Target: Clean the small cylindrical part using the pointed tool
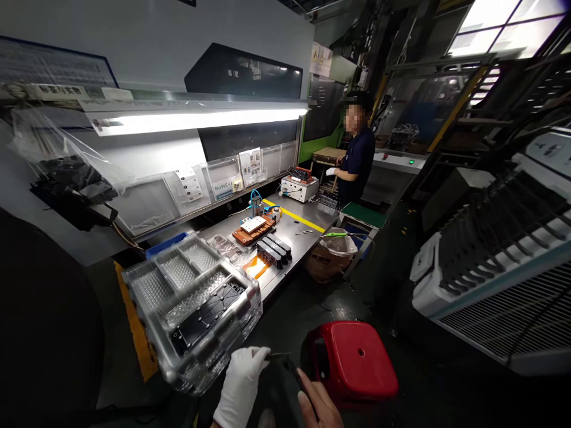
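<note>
My left hand (241, 383), in a white glove, is low in the middle of the view with its thumb and fingers pinched on a thin dark metal rod (280, 355). The rod points right, toward my bare right hand (319, 401). My right fingers are curled round a dark, narrow object that is too dim to name. To the left of my hands, a clear plastic tray stack (250, 315) overhangs the bench corner. In one compartment of the top tray lies a long black plastic part (209, 315).
Several black parts (274, 249) and a brown fixture (254, 229) stand on the metal bench (307, 244). A red stool (363, 359) is at right on the floor. Behind it are a lined bin (328, 261) and a co-worker (357, 154). A large slatted unit (504, 297) fills the right.
</note>
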A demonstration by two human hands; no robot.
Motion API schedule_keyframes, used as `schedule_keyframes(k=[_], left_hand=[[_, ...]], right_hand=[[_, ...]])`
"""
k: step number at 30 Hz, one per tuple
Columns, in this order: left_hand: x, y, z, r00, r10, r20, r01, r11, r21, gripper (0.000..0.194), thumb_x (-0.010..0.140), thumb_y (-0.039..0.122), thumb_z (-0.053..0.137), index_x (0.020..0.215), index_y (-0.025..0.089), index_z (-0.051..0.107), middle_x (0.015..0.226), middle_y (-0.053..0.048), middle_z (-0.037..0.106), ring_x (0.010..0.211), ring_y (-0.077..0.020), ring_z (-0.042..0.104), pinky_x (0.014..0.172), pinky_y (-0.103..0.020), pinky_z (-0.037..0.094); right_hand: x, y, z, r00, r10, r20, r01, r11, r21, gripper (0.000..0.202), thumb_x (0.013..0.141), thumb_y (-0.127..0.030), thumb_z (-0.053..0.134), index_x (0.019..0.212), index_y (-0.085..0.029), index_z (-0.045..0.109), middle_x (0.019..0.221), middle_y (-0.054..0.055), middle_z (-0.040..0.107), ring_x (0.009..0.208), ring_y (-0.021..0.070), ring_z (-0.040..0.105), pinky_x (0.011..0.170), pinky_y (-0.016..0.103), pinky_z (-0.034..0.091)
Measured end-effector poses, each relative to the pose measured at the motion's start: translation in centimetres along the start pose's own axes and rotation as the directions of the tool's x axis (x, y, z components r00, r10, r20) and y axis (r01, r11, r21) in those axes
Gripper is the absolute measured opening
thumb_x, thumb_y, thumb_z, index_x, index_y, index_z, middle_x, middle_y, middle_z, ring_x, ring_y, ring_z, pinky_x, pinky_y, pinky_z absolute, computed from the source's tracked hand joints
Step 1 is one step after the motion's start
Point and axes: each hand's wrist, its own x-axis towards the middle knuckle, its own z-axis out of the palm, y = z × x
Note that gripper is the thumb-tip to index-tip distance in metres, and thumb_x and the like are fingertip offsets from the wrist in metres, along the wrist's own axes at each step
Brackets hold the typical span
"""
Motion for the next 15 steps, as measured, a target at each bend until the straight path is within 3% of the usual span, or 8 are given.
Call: schedule_keyframes(k=[7, 12, 15], left_hand=[[0.0, 0.4, 0.0, 0.999, -0.007, 0.032, 0.007, 1.000, 0.014, 0.033, 0.087, 0.005, 0.055, 0.114, 0.022, 0.060, 0.083, -0.001, 0.072, 0.066, -0.0199, 0.067, 0.058, -0.035, 0.059], [0.0, 0.9, 0.2, 0.997, -0.040, 0.069, 0.039, 0.999, 0.017, 0.031, 0.087, 0.008, 0.057, 0.114, 0.023, 0.059, 0.083, -0.001, 0.072, 0.065, -0.0205, 0.067, 0.056, -0.035, 0.059], [-0.2, 1.0, 0.5, 0.995, -0.061, 0.084, 0.063, 0.998, -0.014, 0.032, 0.087, 0.009, 0.058, 0.116, 0.023, 0.058, 0.085, -0.001, 0.071, 0.067, -0.0207, 0.068, 0.058, -0.036, 0.061]], right_hand=[[-0.1, 0.4, -0.6, 0.998, -0.002, 0.067, 0.000, 1.000, 0.025, 0.047, 0.095, -0.055, 0.051, 0.135, -0.033, 0.062, 0.116, 0.004, 0.076, 0.105, 0.0163, 0.072, 0.087, 0.019, 0.058], [0.6, 0.7, -2.1, 0.979, -0.078, 0.189, 0.077, 0.997, 0.012, 0.044, 0.099, -0.036, 0.045, 0.141, -0.030, 0.056, 0.133, 0.004, 0.070, 0.122, 0.0172, 0.066, 0.102, 0.023, 0.054], [0.4, 0.7, -1.9, 0.987, -0.035, 0.154, 0.034, 0.999, 0.007, 0.043, 0.098, -0.035, 0.043, 0.138, -0.028, 0.060, 0.136, 0.003, 0.068, 0.126, 0.0189, 0.064, 0.107, 0.028, 0.053]])
